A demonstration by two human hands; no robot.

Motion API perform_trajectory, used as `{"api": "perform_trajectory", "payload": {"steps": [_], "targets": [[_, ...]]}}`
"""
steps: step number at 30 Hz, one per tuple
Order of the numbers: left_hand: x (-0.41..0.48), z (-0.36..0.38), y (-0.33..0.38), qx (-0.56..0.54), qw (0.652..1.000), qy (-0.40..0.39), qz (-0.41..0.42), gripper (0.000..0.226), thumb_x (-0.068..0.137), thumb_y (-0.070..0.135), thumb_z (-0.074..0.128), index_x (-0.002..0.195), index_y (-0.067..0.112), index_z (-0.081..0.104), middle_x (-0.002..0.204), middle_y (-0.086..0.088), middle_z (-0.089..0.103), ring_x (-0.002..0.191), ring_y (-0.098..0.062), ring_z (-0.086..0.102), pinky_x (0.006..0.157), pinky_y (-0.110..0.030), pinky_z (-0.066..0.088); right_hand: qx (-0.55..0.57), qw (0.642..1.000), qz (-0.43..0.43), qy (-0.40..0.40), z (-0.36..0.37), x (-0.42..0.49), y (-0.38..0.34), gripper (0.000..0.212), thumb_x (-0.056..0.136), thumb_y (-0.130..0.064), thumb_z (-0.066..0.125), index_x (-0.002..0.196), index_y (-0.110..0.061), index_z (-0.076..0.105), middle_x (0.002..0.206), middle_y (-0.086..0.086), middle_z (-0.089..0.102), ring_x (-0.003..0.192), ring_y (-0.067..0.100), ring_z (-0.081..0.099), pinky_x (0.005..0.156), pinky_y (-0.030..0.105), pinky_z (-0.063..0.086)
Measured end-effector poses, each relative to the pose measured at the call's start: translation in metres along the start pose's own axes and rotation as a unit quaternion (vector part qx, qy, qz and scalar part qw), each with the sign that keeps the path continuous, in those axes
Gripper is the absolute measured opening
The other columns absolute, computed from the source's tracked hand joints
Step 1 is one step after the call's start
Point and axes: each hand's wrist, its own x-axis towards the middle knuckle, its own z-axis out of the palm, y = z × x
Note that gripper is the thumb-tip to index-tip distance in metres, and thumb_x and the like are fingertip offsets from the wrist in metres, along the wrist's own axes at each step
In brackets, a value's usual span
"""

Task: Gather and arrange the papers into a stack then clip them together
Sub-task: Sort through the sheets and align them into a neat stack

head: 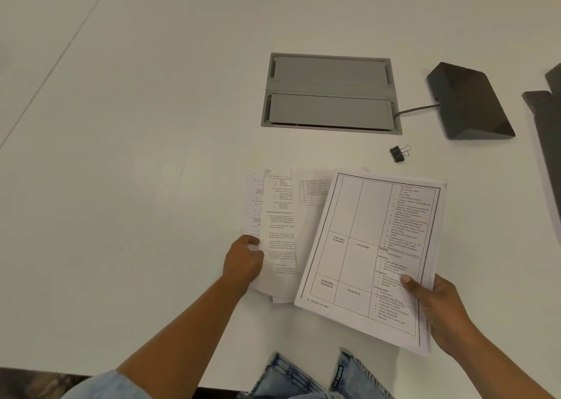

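Gathering half done: my left hand [243, 262] and right hand [437, 307] each grip closed on still-fanned papers [364, 247], just short of the unused binder clip [398, 153] on the bench [151, 125].

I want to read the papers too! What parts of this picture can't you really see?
- Small print on the timetable sheet: head view, too small and blurred to read fully.
- Lower sheets under it: mostly covered, so their number is unclear.
- Fingers of the right hand: hidden beneath the paper.
- Dark object at the right: cut off by the edge.
- Binder clip: too small to show detail.
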Motion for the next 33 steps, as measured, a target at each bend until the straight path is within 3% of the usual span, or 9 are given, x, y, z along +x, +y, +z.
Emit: {"api": "perform_trajectory", "payload": {"steps": [3, 5, 8, 12, 20, 24, 27, 30, 33], "targets": [[0.001, -0.001, 0.002, -0.063, 0.997, 0.013, -0.031, 0.026, 0.087, 0.003, 0.056, 0.113, 0.008, 0.059, 0.119, -0.012, 0.063, 0.099, -0.026, 0.059, 0.087, -0.037, 0.053, 0.009, 1.000, 0.006, 0.000, 0.001, 0.002, 0.001, 0.050, 0.069, -0.029, 0.081, 0.115, -0.012, 0.067, 0.101, 0.005, 0.078, 0.099, 0.031, 0.072, 0.072, 0.033, 0.062], [0.000, -0.002, -0.001, -0.077, 0.996, 0.024, -0.037, 0.023, 0.084, 0.007, 0.064, 0.107, 0.010, 0.059, 0.116, -0.010, 0.065, 0.097, -0.026, 0.062, 0.084, -0.037, 0.054, 0.003, 1.000, 0.019, 0.011, 0.003, 0.006, 0.002, 0.035, 0.086, -0.012, 0.068, 0.120, -0.007, 0.065, 0.106, 0.009, 0.076, 0.100, 0.032, 0.071, 0.078, 0.037, 0.060], [-0.003, -0.006, -0.006, -0.018, 0.999, 0.045, -0.013, 0.041, 0.072, 0.019, 0.085, 0.103, 0.011, 0.060, 0.108, -0.002, 0.061, 0.095, -0.021, 0.059, 0.077, -0.031, 0.049, -0.029, 0.999, 0.043, 0.010, 0.010, 0.014, 0.004, 0.034, 0.089, -0.008, 0.066, 0.122, -0.005, 0.063, 0.112, 0.013, 0.072, 0.099, 0.029, 0.069, 0.090, 0.043, 0.054], [-0.008, -0.010, -0.008, 0.037, 0.999, 0.024, -0.017, 0.054, 0.061, 0.020, 0.093, 0.098, 0.016, 0.054, 0.110, -0.005, 0.063, 0.094, -0.030, 0.067, 0.079, -0.039, 0.057, -0.086, 0.992, 0.093, -0.006, 0.020, 0.026, 0.010, 0.038, 0.091, -0.014, 0.067, 0.127, -0.008, 0.060, 0.113, 0.008, 0.069, 0.091, 0.017, 0.064, 0.067, 0.029, 0.048], [-0.018, -0.017, 0.000, 0.041, 0.998, 0.046, 0.006, 0.096, 0.074, 0.013, 0.085, 0.150, 0.013, 0.026, 0.124, -0.017, 0.062, 0.114, -0.035, 0.062, 0.097, -0.045, 0.049, -0.126, 0.986, 0.107, -0.007, 0.023, 0.031, 0.006, 0.038, 0.091, -0.016, 0.067, 0.128, -0.009, 0.061, 0.120, 0.008, 0.069, 0.103, 0.024, 0.063, 0.066, 0.027, 0.046], [-0.020, -0.021, 0.002, 0.067, 0.997, 0.035, 0.031, 0.046, 0.083, 0.020, 0.078, 0.124, 0.009, 0.059, 0.113, -0.010, 0.071, 0.092, -0.026, 0.067, 0.077, -0.031, 0.054, -0.096, 0.991, 0.092, 0.004, 0.023, 0.027, -0.001, 0.037, 0.091, -0.013, 0.067, 0.127, -0.008, 0.061, 0.117, 0.010, 0.070, 0.100, 0.023, 0.065, 0.076, 0.032, 0.050], [-0.020, -0.023, 0.001, 0.108, 0.992, 0.017, 0.061, 0.022, 0.093, 0.025, 0.066, 0.106, 0.008, 0.066, 0.103, -0.005, 0.070, 0.090, -0.026, 0.068, 0.067, -0.024, 0.049, -0.084, 0.993, 0.085, 0.013, 0.022, 0.027, -0.005, 0.037, 0.091, -0.013, 0.066, 0.127, -0.008, 0.060, 0.116, 0.011, 0.070, 0.098, 0.023, 0.065, 0.079, 0.034, 0.050], [-0.025, -0.021, -0.001, 0.076, 0.996, -0.007, 0.049, 0.032, 0.100, 0.026, 0.053, 0.071, 0.013, 0.056, 0.082, -0.002, 0.065, 0.076, -0.022, 0.061, 0.055, -0.021, 0.042, -0.098, 0.991, 0.092, 0.013, 0.022, 0.029, -0.003, 0.038, 0.092, -0.013, 0.065, 0.129, -0.008, 0.059, 0.120, 0.012, 0.068, 0.099, 0.023, 0.062, 0.073, 0.029, 0.048], [-0.026, -0.021, -0.005, 0.067, 0.997, -0.023, 0.038, 0.038, 0.101, 0.026, 0.050, 0.064, 0.015, 0.052, 0.075, -0.001, 0.064, 0.069, -0.020, 0.060, 0.054, -0.021, 0.042, -0.114, 0.988, 0.102, 0.017, 0.023, 0.031, 0.002, 0.038, 0.093, -0.013, 0.065, 0.129, -0.007, 0.059, 0.123, 0.011, 0.067, 0.100, 0.023, 0.059, 0.063, 0.024, 0.042]]}}
